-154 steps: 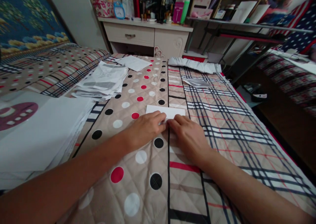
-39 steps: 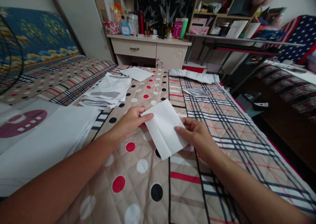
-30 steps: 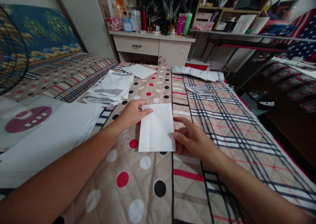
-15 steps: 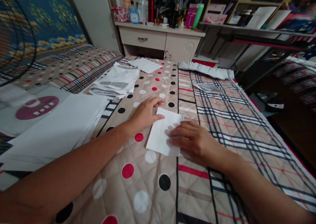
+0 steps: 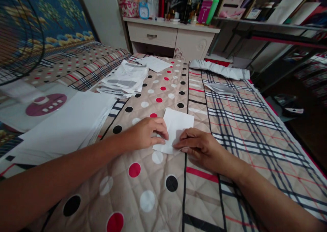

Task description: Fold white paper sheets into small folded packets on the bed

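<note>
A small white sheet of folded paper [image 5: 178, 121] lies on the quilted bedspread [image 5: 122, 204] in front of me. My left hand [image 5: 150, 133] rests over its left edge, fingers bent and the thumb apart from them. At the lower right corner, my right hand [image 5: 198, 143] pinches the paper between thumb and fingers, and that corner lifts slightly. My right fingers hide part of the right edge.
To the left lie a stack of blank white sheets [image 5: 74, 116] and a pile of printed papers [image 5: 125, 77]. A silvery plastic packet [image 5: 219, 70] sits at the far right. A fan [image 5: 20, 37] stands at the left edge, a white dresser [image 5: 163, 34] behind the bed.
My left hand has come down from the paper's upper left corner to its lower left side. My right fingers have closed at the lower right corner. The view has shifted slightly.
</note>
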A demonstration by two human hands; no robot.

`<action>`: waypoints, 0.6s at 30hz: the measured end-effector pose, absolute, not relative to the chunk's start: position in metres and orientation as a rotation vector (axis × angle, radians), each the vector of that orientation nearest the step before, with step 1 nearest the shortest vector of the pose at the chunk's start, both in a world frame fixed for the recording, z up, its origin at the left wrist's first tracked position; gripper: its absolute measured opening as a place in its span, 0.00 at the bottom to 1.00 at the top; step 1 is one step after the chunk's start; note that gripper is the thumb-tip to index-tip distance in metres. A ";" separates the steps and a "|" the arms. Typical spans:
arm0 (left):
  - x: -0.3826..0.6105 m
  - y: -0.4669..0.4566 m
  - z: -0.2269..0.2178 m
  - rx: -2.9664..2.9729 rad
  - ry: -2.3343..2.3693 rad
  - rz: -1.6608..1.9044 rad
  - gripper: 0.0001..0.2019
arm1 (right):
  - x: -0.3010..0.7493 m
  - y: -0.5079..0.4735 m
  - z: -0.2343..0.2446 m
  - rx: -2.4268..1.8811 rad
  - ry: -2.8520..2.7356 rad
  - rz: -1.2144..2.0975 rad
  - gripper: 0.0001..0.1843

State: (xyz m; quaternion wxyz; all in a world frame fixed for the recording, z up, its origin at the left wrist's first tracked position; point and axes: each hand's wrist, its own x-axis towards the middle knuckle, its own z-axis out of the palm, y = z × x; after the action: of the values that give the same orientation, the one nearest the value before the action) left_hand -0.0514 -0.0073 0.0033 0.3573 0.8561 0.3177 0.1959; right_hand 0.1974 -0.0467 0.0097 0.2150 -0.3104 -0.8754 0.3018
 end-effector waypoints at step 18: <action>-0.053 -0.034 0.009 2.490 0.833 0.632 0.07 | 0.186 -0.033 0.005 -1.135 -2.303 0.717 0.03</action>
State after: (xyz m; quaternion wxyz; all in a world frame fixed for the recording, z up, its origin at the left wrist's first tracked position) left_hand -0.0531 -0.0339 0.0090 0.2186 0.8998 0.3008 0.2284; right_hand 0.1860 -0.0330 0.0053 0.2356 -0.4138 -0.8396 0.2614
